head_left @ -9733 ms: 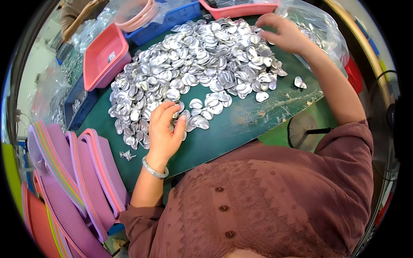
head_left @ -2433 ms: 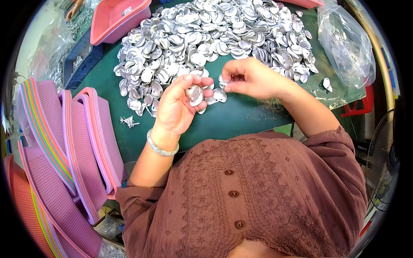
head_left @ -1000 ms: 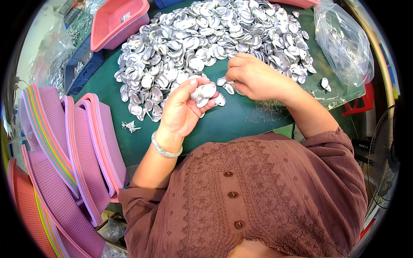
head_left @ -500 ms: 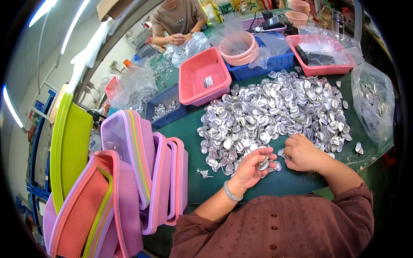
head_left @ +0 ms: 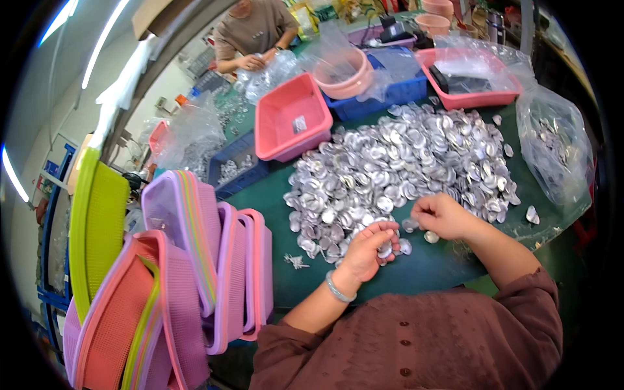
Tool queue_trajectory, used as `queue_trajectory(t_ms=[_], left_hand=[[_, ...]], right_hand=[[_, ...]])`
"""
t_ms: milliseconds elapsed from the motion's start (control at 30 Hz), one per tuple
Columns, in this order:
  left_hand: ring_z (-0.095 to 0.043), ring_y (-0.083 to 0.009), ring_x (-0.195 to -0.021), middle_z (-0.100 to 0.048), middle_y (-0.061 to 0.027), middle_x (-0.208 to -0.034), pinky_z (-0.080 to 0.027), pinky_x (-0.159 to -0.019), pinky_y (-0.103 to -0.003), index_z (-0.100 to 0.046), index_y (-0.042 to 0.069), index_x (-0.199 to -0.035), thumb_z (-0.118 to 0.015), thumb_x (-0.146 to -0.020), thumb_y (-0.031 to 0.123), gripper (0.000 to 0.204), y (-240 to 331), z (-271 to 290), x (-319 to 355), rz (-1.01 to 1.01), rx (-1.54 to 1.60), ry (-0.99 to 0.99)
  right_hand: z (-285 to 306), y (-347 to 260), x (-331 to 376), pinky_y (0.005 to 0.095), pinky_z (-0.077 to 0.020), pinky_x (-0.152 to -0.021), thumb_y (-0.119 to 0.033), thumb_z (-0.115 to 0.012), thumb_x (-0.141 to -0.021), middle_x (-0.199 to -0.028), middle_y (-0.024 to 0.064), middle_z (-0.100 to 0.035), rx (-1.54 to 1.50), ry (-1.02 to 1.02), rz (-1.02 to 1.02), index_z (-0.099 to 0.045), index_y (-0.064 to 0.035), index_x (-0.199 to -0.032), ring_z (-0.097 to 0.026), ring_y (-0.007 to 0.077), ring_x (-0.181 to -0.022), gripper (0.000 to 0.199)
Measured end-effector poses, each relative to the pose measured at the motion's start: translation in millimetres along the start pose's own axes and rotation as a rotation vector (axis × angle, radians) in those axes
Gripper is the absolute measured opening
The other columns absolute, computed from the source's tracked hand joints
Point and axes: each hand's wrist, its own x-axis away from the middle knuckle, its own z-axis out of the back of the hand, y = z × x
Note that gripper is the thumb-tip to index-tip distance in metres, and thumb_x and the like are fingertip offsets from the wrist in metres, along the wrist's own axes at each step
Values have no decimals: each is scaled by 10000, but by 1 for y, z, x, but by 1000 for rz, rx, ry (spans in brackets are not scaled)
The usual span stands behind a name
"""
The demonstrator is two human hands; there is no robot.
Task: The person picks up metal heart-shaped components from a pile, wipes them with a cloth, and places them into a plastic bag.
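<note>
My left hand point(head_left: 368, 252), a pale bangle point(head_left: 340, 288) on its wrist, is turned palm up with its fingers curled round a shiny silver oval metal piece point(head_left: 385, 249). To its right, my right hand point(head_left: 443, 216) is closed, its fingertips pressed together; whatever they hold is hidden. Loose silver ovals lie by the hands, among them one point(head_left: 409, 225) by the right fingertips and another point(head_left: 431, 237) under that hand. Beyond both hands spreads a wide heap of the same domed silver pieces point(head_left: 396, 156).
Nested plastic baskets point(head_left: 244, 279) stand at left, near a small metal sprig point(head_left: 296, 261). Behind the heap are a pink bin point(head_left: 292, 123), a blue crate point(head_left: 383, 101) and a pink tray point(head_left: 474, 101). A plastic bag point(head_left: 556, 146) lies at right. Another person point(head_left: 253, 32) handles clear bags across the table.
The whole view has shifted slightly. My right hand has risen a little away from my left, uncovering a silver oval beneath it. My left hand keeps its metal piece.
</note>
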Motion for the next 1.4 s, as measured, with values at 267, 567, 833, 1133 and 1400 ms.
queue_trajectory(t_ms=[267, 567, 833, 1133, 1400], left_hand=[[-557, -148, -675, -560, -50, -775, -451, -521, -244, -540, 24, -957, -491, -856, 148, 167, 1, -11, -1, -12, -54, 31], [-554, -144, -684, -556, -56, -780, -443, -530, -242, -513, 31, -946, -503, -860, 166, 161, 6, -16, -2, -9, -87, 87], [-557, -143, -676, -564, -58, -776, -444, -526, -241, -509, 34, -938, -508, -863, 156, 143, 6, -17, -4, -5, -90, 62], [-565, -145, -677, -573, -49, -771, -442, -520, -245, -518, 31, -972, -500, -871, 166, 170, 3, -15, -3, 0, -75, 76], [-587, -203, -782, -588, -95, -950, -489, -636, -301, -500, 37, -1095, -411, -914, 242, 288, 2, -17, -1, 44, 110, -5]], right_hand=[[-2, 6, 3, 174, -409, -556, -88, -534, -829, -734, -18, -567, -402, -23, -133, -578, -11, -868, -509, 37, -612, 97], [-1, 4, -1, 190, -410, -542, -128, -544, -832, -720, -2, -582, -437, -72, -140, -593, -7, -908, -540, 59, -625, 151], [-2, 9, -2, 185, -405, -538, -124, -516, -847, -693, -3, -579, -524, -92, -161, -598, -21, -918, -524, 51, -604, 150], [-2, 12, -1, 199, -427, -584, -111, -525, -858, -748, 21, -596, -552, -123, -142, -583, -2, -956, -552, 63, -682, 157], [-11, 4, 4, 298, -468, -676, -35, -619, -689, -814, 59, -593, 461, 150, 696, -591, -36, -938, -561, 225, -748, 250]])
